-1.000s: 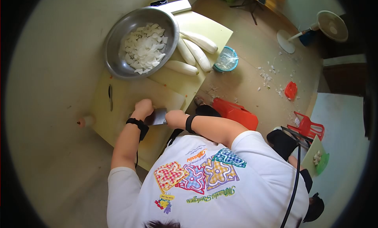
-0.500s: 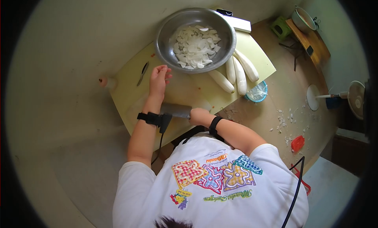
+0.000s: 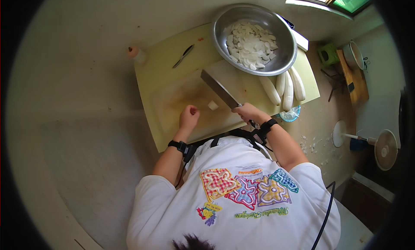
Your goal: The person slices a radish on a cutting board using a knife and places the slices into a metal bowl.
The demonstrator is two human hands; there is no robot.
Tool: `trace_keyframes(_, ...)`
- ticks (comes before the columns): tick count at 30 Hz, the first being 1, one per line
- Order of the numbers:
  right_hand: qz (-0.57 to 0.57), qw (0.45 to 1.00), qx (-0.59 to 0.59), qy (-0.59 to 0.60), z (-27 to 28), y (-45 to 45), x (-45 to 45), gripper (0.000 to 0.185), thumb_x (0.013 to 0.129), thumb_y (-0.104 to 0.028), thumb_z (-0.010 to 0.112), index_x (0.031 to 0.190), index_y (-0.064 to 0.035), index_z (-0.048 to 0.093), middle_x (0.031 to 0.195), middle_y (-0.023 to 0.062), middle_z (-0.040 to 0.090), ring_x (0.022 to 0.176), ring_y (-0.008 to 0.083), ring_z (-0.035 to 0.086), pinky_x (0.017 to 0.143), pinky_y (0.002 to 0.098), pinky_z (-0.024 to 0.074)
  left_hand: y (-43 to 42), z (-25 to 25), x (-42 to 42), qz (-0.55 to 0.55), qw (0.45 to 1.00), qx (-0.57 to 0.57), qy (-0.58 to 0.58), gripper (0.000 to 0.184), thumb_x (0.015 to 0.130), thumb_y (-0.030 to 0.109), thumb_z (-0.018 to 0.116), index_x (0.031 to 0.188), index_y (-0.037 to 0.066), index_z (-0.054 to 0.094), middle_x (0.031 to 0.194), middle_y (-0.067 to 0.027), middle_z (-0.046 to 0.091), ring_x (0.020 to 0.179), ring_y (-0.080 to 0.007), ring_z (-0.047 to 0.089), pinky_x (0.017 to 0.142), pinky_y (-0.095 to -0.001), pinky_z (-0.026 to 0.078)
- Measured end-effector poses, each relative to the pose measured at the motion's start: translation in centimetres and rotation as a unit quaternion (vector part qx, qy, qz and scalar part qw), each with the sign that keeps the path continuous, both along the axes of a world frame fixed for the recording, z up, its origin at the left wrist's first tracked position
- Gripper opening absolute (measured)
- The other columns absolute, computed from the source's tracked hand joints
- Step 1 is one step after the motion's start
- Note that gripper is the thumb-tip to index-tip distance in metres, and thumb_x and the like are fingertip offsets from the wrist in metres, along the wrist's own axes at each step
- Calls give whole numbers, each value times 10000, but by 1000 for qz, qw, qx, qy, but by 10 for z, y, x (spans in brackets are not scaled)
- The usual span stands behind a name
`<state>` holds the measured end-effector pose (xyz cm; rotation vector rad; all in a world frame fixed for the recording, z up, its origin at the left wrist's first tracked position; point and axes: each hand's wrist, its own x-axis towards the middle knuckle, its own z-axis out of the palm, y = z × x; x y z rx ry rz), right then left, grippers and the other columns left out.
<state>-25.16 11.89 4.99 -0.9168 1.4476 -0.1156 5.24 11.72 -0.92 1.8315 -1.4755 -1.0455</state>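
My right hand [image 3: 248,112] grips a cleaver [image 3: 219,88] by its handle, the broad blade slanting up and to the left over the cutting board [image 3: 166,114]. A small white piece [image 3: 212,105], apparently radish, lies on the stained board between my hands. Just left of it is my left hand [image 3: 189,117], its fingers curled into a loose fist with nothing visible in them. A large metal bowl [image 3: 220,38] of sliced white radish [image 3: 250,45] stands at the back of the table. Several peeled long white radishes [image 3: 288,90] lie right of the board.
A peeler or small knife [image 3: 183,56] rests at the table's [image 3: 162,45] back left. A pink-topped bottle [image 3: 136,54] is by the wall. Below the right edge sits a blue bin [image 3: 290,115]. White scraps [image 3: 313,143] litter the floor near a fan [image 3: 384,150].
My left hand has drawn back from beside the bowl to the board. The cleaver has swung from lying sideways to pointing away from me. The white piece has come into view; the camera has turned.
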Motion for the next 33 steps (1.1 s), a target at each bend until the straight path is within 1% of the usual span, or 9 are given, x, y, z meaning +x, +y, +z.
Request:
trace_keyframes(2,-92,993,35,-58,2,1,-2,466,918,-424,639,643,-91,463,482,18,412,385,151,426,384,315,379,-6,10,-15,-124,992,3,-35,204,833,163,715,968,27,644,894,-104,672,829,-248,647,767,-358,521)
trace_keyframes(3,-82,995,37,-50,5,5,3,466,918,-424,639,643,-91,463,482,18,412,385,151,426,384,315,379,-8,10,-19,-114,993,4,-26,204,833,163,715,968,27,644,894,-104,672,829,-248,647,767,-358,521)
trace_keyframes(5,-151,988,2,-38,10,14,12,531,955,-509,590,654,-89,467,483,19,410,382,151,410,380,317,365,-18,6,-29,-224,958,-151,-92,204,797,151,719,947,31,650,956,-142,656,927,-337,622,826,-416,512)
trace_keyframes(6,-168,985,3,-48,0,21,14,605,972,-608,515,668,-86,471,484,20,406,381,146,394,381,310,342,-22,4,-32,-245,956,-143,-77,184,788,152,706,941,62,654,986,-119,641,980,-340,597,864,-432,500)
trace_keyframes(9,-204,976,-14,-80,5,34,26,651,960,-639,508,609,-92,468,462,21,411,345,157,386,354,322,334,-30,6,-33,-290,933,-208,-48,174,801,150,699,941,57,652,974,-124,641,967,-347,602,854,-433,506)
trace_keyframes(14,-143,989,-38,-3,23,45,37,675,994,-620,452,652,-44,537,548,21,473,487,134,436,480,298,378,-35,-5,-27,-330,933,-146,-18,184,816,143,705,966,53,648,1002,-152,621,969,-378,592,848,-457,501)
trace_keyframes(19,-77,989,-99,73,30,53,48,680,1004,-568,468,760,54,593,609,60,528,603,174,506,583,353,441,-36,-8,-26,-354,925,-141,-6,165,841,133,681,981,55,643,1028,-159,623,975,-373,591,837,-463,501)
trace_keyframes(28,-117,992,-13,54,34,49,49,664,1007,-548,487,771,65,590,586,54,517,554,155,491,541,339,431,-34,-12,-31,-307,932,-194,2,161,827,82,680,971,54,612,1009,-149,627,950,-372,593,833,-466,482)
trace_keyframes(33,-100,993,-38,54,34,51,48,657,1010,-540,488,754,58,585,580,42,508,525,141,461,512,326,413,-34,-13,-35,-282,934,-221,3,163,814,72,680,965,75,621,980,-128,636,926,-361,594,805,-460,474)
